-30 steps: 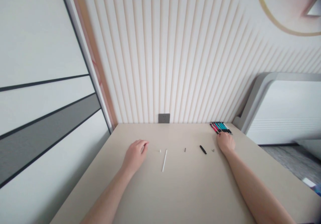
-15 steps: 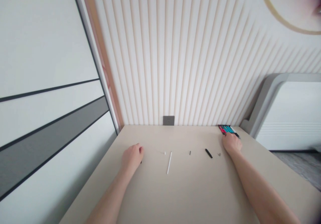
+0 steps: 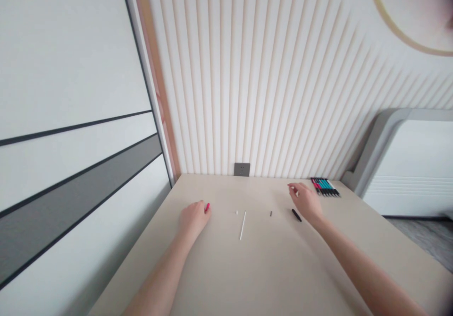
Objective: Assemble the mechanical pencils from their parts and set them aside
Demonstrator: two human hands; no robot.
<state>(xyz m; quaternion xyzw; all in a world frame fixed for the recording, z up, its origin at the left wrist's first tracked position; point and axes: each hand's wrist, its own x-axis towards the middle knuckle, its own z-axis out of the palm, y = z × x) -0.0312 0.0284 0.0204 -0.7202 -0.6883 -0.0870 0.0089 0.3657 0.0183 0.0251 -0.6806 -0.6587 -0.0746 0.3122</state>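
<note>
My left hand (image 3: 195,219) is closed over the left part of the table, with a pink piece (image 3: 207,207) poking out between thumb and fingers. My right hand (image 3: 306,201) hovers with fingers apart and nothing visible in them, left of a row of pink, teal and black pens (image 3: 324,187). Below it lies a black pen part (image 3: 296,215). A small grey piece (image 3: 271,213) is further left. Between the hands a thin white stick (image 3: 242,225) lies beside a tiny white piece (image 3: 236,212).
The beige table (image 3: 276,269) meets a ribbed wall with a dark socket (image 3: 242,169). A white and grey cabinet (image 3: 78,165) stands at the left. At the right is a pale headboard (image 3: 406,165).
My right hand has left the row of pens and moved left, its fingers now apart. My left hand has turned a little, and the pink piece now shows in it.
</note>
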